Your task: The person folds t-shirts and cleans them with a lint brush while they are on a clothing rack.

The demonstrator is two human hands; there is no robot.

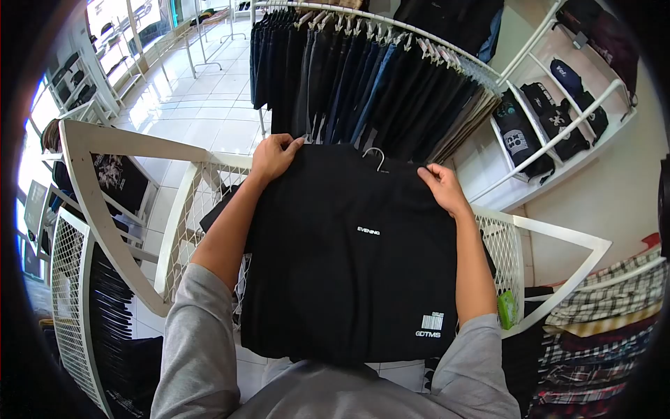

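Note:
A black T-shirt [314,258] with small white "EVENING" lettering and a "GDTMS" print near its lower right corner is spread out in front of me. My left hand [273,158] pinches it at the left shoulder. At the right shoulder my right hand [444,187] grips the fabric between thumb and fingers. The metal hook of a hanger [375,158] sticks out at the neckline; the rest of the hanger is hidden. Behind the shirt stands a white mesh rack [183,234], mostly covered by it.
Trousers [335,84] hang on a curved white rail straight ahead. Folded dark shirts [523,136] lie on a white shelf at the upper right. Checked shirts [604,342] hang at the lower right. On the left are a mesh stand [72,293] and black hangers [112,279].

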